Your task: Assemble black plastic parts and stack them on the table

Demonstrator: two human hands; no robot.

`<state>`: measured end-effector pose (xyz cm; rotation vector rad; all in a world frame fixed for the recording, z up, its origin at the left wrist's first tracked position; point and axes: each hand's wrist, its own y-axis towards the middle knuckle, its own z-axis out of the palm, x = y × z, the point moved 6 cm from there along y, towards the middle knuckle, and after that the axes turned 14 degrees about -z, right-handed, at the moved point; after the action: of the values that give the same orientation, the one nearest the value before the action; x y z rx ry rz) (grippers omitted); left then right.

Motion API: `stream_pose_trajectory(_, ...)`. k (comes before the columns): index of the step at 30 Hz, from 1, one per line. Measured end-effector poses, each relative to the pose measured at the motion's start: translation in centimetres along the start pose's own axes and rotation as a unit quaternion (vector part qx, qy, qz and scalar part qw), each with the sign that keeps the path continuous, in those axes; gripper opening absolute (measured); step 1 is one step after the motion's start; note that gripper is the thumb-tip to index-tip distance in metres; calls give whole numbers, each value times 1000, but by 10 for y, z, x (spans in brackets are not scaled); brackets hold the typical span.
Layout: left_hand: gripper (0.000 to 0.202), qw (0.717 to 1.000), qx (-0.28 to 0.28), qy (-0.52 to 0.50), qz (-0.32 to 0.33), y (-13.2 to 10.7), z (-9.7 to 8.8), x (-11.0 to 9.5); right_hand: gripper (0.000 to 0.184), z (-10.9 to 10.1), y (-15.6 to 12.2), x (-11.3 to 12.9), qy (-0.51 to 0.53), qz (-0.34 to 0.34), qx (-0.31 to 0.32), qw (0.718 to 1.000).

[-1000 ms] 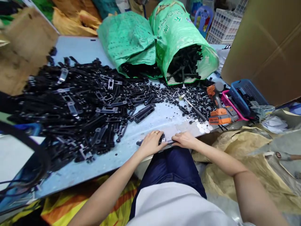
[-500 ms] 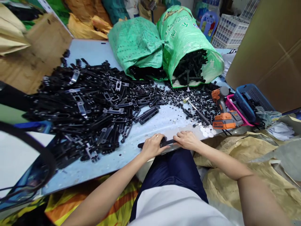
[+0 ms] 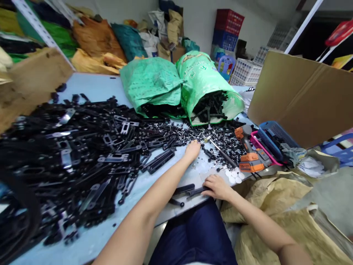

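My left hand (image 3: pixel 192 150) is stretched forward over the table, its fingers down among small black and silver rivet-like bits (image 3: pixel 193 133); what it grips, if anything, is hidden. My right hand (image 3: pixel 217 187) rests at the table's near edge, fingers pressed on the end of a flat black plastic strap piece (image 3: pixel 189 190). A large heap of black strap parts (image 3: pixel 82 154) covers the left of the pale blue table (image 3: pixel 104 88).
Two green sacks (image 3: pixel 204 84) lie open at the back, spilling black parts. An orange cordless drill (image 3: pixel 248 154) and a metal rod (image 3: pixel 223 152) lie to the right, beside pink and blue baskets (image 3: pixel 271 138). A cardboard sheet (image 3: pixel 303 95) stands at right. Yellow sacks (image 3: pixel 275 213) lie below.
My left hand has left the black strap piece and reached forward to the small rivets. My right hand stays on the piece. The camera has tilted up.
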<state>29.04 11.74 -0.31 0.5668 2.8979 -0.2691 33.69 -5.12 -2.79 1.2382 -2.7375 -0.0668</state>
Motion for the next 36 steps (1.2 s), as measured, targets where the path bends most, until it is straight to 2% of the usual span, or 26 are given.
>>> stream_pose_trajectory(2, 36, 1000, 0, 12, 12, 5, 6, -5, 31, -11, 5, -16, -15, 44, 16, 999)
stream_pose_trajectory(4, 34, 1000, 0, 19, 21, 4, 12, -6, 23, -27, 10, -49, -40, 138, 45, 989)
stream_pose_trajectory(5, 33, 1000, -1, 21, 23, 2, 13, -4, 21, -35, 12, -70, -49, 196, 56, 978)
stream_pose_trajectory(7, 31, 1000, -7, 21, 22, -5, 13, 2, 21, -51, 11, -117, -86, 332, 73, 937)
stream_pose_trajectory(8, 28, 1000, -13, 19, 20, -12, 11, 7, 24, -58, 12, -137, -99, 365, 67, 923)
stream_pose_trajectory(11, 17, 999, -47, -14, 10, -44, 4, 35, 32, -65, 14, -182, -100, 407, 62, 906)
stream_pose_trajectory(13, 17, 983, -124, -131, -10, -78, -5, 64, 33, -64, 15, -195, -83, 400, 63, 910)
stream_pose_trajectory(14, 20, 961, -173, -214, -28, -97, -10, 82, 31, -63, 16, -198, -76, 393, 61, 914)
stream_pose_trajectory(16, 29, 900, -236, -357, -84, -136, -8, 119, 29, -64, 18, -196, -70, 382, 46, 920)
stream_pose_trajectory(18, 39, 851, -241, -441, -152, -166, 6, 147, 29, -69, 24, -187, -71, 376, 16, 924)
stream_pose_trajectory(20, 43, 823, -227, -480, -200, -186, 20, 162, 31, -74, 33, -171, -70, 366, -15, 928)
stream_pose_trajectory(21, 44, 821, -223, -483, -208, -193, 25, 164, 32, -75, 37, -160, -64, 356, -33, 932)
stream_pose_trajectory(23, 41, 835, -233, -459, -193, -201, 28, 164, 31, -75, 47, -131, -11, 316, -89, 945)
stream_pose_trajectory(25, 36, 858, -272, -407, -154, -207, 24, 158, 23, -70, 54, -95, 105, 241, -157, 952)
stream_pose_trajectory(27, 31, 875, -337, -333, -95, -213, 15, 149, 15, -59, 57, -60, 238, 170, -200, 935)
stream_pose_trajectory(28, 29, 883, -368, -287, -59, -216, 12, 143, 15, -51, 57, -46, 291, 153, -200, 923)
stream_pose_trajectory(30, 26, 896, -406, -180, 15, -219, 10, 129, 17, -35, 55, -26, 367, 158, -186, 898)
stream_pose_trajectory(32, 24, 902, -416, -85, 71, -220, 14, 118, 18, -23, 52, -15, 408, 187, -166, 878)
stream_pose_trajectory(34, 23, 902, -418, -33, 103, -221, 18, 113, 15, -17, 50, -11, 418, 218, -142, 870)
stream_pose_trajectory(36, 25, 912, -394, -30, 108, -220, 21, 115, 10, -17, 49, -10, 399, 241, -116, 877)
